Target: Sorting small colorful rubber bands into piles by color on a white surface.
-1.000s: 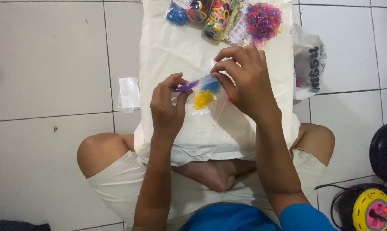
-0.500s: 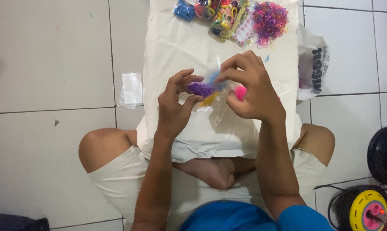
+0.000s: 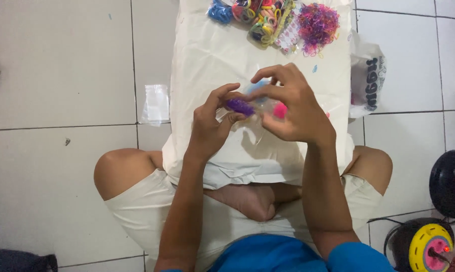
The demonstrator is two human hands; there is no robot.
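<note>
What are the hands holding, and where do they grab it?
Both hands hold a small clear plastic bag of coloured bands. The left hand pinches its left end by the purple bunch; the right hand grips its top right.

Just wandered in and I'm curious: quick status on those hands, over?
Left hand pinching small purple bundle. Right hand gripping clear plastic bag, pink piece at its fingers. Nothing between them; pile of colourful bands lies beyond.

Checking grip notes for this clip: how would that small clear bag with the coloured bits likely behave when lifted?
Probably floppy: the clear bag crumples between the left hand and right hand. Likely light, since fingertips alone pinch it. The purple clump and pink clump inside look loose, so they may shift.
</note>
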